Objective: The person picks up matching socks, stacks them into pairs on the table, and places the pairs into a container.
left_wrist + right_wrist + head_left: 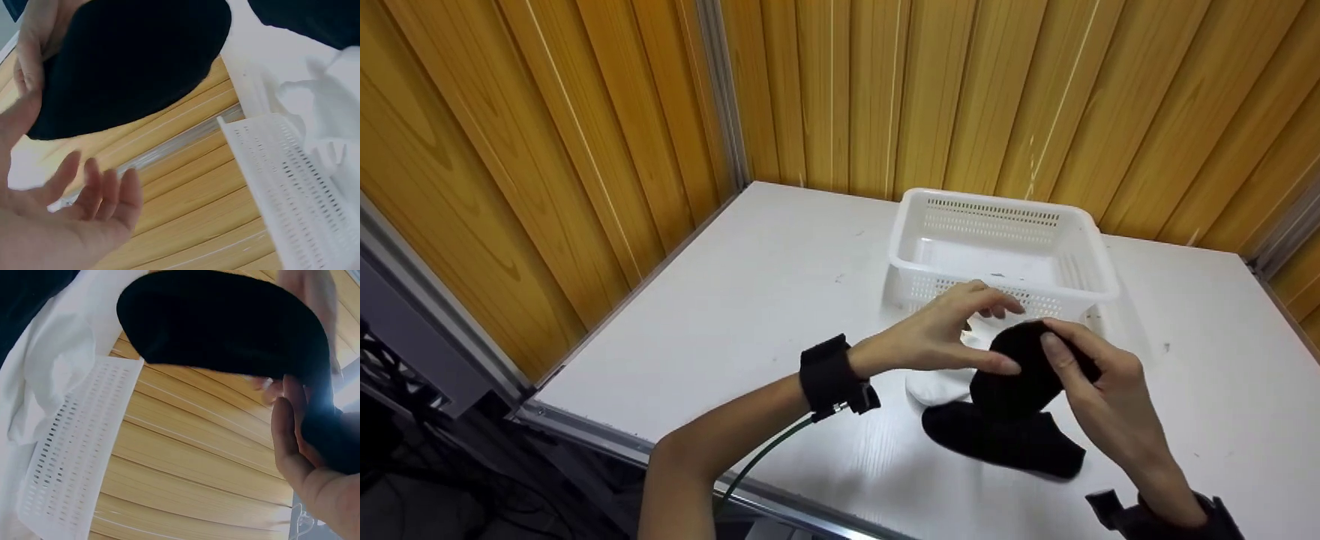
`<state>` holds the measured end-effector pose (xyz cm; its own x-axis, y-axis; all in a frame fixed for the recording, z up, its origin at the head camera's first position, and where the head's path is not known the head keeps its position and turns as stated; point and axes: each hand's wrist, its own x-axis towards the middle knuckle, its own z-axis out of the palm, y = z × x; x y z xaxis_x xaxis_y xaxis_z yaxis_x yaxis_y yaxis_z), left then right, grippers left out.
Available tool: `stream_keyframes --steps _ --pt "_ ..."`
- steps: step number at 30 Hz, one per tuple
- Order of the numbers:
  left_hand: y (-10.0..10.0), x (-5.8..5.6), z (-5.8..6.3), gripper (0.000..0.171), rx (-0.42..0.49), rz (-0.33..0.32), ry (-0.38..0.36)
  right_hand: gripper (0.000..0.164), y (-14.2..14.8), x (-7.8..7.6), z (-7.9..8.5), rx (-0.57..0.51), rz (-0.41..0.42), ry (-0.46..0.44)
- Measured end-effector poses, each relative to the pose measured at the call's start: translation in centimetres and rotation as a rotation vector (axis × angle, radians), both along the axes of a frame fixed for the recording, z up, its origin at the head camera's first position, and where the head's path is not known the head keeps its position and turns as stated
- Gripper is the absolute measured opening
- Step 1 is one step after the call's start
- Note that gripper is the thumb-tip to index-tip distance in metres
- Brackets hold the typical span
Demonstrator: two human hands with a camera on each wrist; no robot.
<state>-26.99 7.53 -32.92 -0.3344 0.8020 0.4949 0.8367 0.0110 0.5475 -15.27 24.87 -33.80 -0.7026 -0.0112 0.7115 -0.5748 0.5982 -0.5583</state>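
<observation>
A black sock (pixel 1011 375) hangs from my right hand (pixel 1110 382), pinched at its upper end between thumb and fingers. In the right wrist view the sock (pixel 225 323) droops in a broad curve from those fingers. To its left is my left hand (pixel 952 330), fingers spread and loosely bent, its thumb tip right at the sock's edge. The left wrist view shows the left hand's fingers (pixel 112 197) apart below the sock (pixel 135 67). Under both hands a second black sock (pixel 1005 442) lies flat on the table. White socks (pixel 937 386) lie behind it, partly hidden.
A white perforated plastic basket (pixel 911 281) stands behind the hands on the white table (pixel 780 300). Yellow wood-patterned panels (pixel 840 97) rise along the back and left. A green cable (pixel 765 454) runs from the left wristband over the table's front edge.
</observation>
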Motion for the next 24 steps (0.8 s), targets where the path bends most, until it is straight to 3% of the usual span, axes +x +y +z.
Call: stream_keyframes --steps 2,6,10,16,21,24 --pt "0.0 -0.2 -0.6 0.048 -0.074 -0.057 -0.051 0.03 -0.2 0.5 0.5 0.019 0.027 0.012" --pt "0.0 -0.2 -1.9 0.031 -0.167 -0.181 -0.297 0.029 -1.1 1.7 1.8 0.023 0.042 0.034" --pt "-0.2 0.0 -2.7 0.016 -0.175 -0.219 -0.496 0.027 -0.4 2.4 2.1 -0.008 -0.023 0.05" --pt "-1.3 0.2 -3.1 0.01 -0.091 -0.217 -0.674 0.031 2.9 2.1 0.4 -0.115 -0.125 0.009" --pt "-2.1 -0.4 -4.5 0.008 0.037 -0.243 -0.865 0.04 4.8 1.9 -0.7 -0.267 -0.086 -0.046" --pt "-2.4 -0.3 -5.0 0.007 0.129 -0.257 -1.018 0.027 5.3 1.9 -1.5 -0.309 -0.072 -0.03"
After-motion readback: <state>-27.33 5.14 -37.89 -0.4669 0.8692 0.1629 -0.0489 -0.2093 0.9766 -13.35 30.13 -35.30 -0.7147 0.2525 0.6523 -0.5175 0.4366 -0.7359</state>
